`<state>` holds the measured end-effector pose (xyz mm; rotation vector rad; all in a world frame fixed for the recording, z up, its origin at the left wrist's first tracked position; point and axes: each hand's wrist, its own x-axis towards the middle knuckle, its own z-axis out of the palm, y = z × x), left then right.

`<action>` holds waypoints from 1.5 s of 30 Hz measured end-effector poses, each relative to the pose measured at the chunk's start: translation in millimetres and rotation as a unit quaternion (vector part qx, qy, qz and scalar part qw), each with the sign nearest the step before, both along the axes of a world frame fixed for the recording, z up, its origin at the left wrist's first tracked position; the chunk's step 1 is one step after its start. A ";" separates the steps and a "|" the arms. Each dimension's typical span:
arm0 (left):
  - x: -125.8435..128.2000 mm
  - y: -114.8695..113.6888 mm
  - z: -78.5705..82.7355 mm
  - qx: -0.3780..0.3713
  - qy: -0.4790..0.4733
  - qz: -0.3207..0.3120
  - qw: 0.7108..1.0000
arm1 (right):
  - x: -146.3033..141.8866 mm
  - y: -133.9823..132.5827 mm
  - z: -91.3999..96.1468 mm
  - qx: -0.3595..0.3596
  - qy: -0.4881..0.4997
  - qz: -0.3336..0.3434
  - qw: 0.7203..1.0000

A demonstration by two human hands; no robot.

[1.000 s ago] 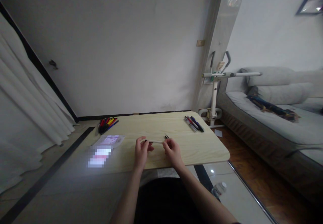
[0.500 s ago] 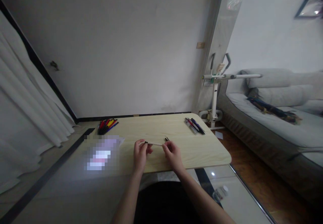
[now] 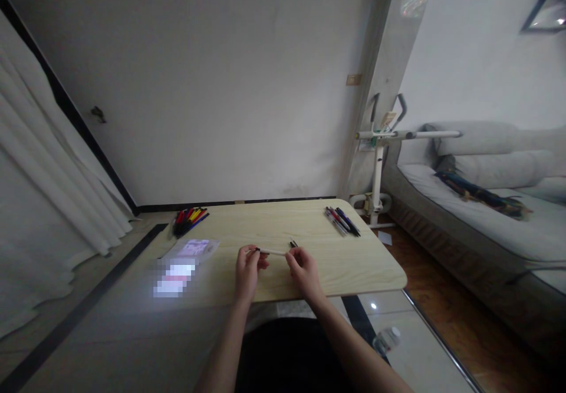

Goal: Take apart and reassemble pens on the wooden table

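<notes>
Currently, head view: both hands nearly closed in fingertip pinches. Left hand [image 3: 247, 270] grips the dark-marked end of a slim white stick [image 3: 276, 253]; right hand [image 3: 305, 270] pinches its other end. Stick held roughly level over the near-middle of the surface [image 3: 354, 269]. Small dark item [image 3: 293, 244] just beyond right hand; contact unclear.

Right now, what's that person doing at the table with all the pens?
The person is holding a thin pale stick, perhaps a pen, sideways above the table. The left hand grips the end with a dark part, and the right hand pinches the other end. A bunch of colourful pens lies at the table's far left, and more pens lie at the far right. Something small and dark shows just beyond the right hand.
</notes>
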<state>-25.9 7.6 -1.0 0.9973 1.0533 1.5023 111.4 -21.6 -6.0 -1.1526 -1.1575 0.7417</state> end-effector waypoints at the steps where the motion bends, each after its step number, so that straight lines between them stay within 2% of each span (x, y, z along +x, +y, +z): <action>1: 0.0 0.0 -0.2 0.000 0.000 0.001 1.000 | 0.1 -0.2 0.1 0.000 0.000 -0.001 1.000; 29: 0.2 -0.2 -1.7 0.010 0.007 -0.008 1.000 | 0.1 0.9 -1.0 -0.002 -0.019 0.008 1.000; 38: -0.5 -1.1 -1.1 0.015 0.024 -0.002 1.000 | -2.4 0.2 -1.1 -0.029 0.020 0.041 0.999; 45: -0.6 -0.9 -1.1 0.017 0.024 -0.005 1.000 | -2.8 2.9 -4.2 -0.040 0.032 0.036 0.998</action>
